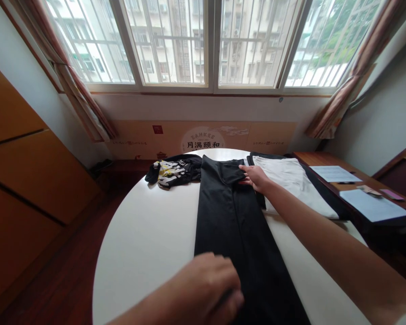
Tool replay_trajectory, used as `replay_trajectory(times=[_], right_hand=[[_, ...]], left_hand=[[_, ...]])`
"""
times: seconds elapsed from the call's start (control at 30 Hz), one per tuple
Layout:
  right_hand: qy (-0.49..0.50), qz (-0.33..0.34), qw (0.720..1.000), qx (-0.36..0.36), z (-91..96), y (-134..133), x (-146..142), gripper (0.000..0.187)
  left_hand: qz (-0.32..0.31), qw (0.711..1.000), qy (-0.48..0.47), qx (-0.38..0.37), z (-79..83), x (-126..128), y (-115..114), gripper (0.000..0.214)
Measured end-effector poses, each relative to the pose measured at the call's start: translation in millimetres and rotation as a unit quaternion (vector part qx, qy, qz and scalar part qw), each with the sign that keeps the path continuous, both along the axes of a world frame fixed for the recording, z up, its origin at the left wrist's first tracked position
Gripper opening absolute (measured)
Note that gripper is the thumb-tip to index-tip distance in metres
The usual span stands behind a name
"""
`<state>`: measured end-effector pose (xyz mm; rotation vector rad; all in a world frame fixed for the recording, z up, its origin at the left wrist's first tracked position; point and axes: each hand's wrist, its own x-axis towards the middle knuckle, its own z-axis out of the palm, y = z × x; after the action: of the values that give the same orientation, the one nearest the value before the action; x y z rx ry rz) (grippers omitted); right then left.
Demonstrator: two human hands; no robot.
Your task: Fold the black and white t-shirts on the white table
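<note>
Round white table, seen from above. Black trousers lie lengthwise down its middle, waist end toward the window, the cloth doubled over near the top.

Right hand is at the waist end: grip apart, fingers spread flat on the fabric, nothing clamped. Left hand sits at the near part of the trousers, over their left edge, fingers curled down onto the cloth. Whether that grip is pinching fabric, I cannot tell; the back of the hand hides it.

Just right of the trousers, a long folded white garment lies on the table, with dark cloth along its far side. Just left of the waist end, a bunched black garment with yellow-and-white print.

Past the round table's right side, a second, wooden table carries two pale blue sheets of paper and a small pink card. Barred window ahead, curtains at its side. Wooden cupboard doors on the left.
</note>
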<state>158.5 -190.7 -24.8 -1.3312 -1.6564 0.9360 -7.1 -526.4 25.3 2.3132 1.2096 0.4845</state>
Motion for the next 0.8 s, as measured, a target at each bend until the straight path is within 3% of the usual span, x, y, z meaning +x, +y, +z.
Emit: replay_trajectory(times=[0.13, 0.2, 0.27, 0.4, 0.53, 0.7, 0.8], right_hand=[[0.038, -0.016, 0.999, -0.007, -13.6, 0, -5, 0.045], [0.034, -0.008, 0.999, 0.006, -21.0, -3, -5, 0.044], [0.022, 0.004, 0.999, 0.03, -26.8, -7, -5, 0.042], [0.002, 0.022, 0.997, 0.076, -31.3, -11, -5, 0.052], [-0.014, 0.028, 0.993, 0.114, -31.4, -14, -6, 0.053], [-0.031, 0.029, 0.988, 0.15, -33.7, -15, -7, 0.035], [-0.038, 0.013, 0.984, 0.173, -34.7, -15, -9, 0.034]], left_hand=[[0.259, 0.964, -0.009, 0.064, 7.8, -33, 101, 0.01], [0.325, 0.942, 0.022, 0.086, 5.1, -48, 157, 0.013], [0.355, 0.928, 0.063, 0.1, 1.8, -59, 208, 0.027], [0.318, 0.937, 0.103, 0.101, -3.0, -68, 281, 0.041], [0.303, 0.937, 0.166, 0.058, -16.8, -73, 308, 0.036], [0.34, 0.915, 0.203, 0.078, -41.0, -78, 305, 0.046], [0.36, 0.905, 0.21, 0.09, -44.8, -78, 305, 0.049]])
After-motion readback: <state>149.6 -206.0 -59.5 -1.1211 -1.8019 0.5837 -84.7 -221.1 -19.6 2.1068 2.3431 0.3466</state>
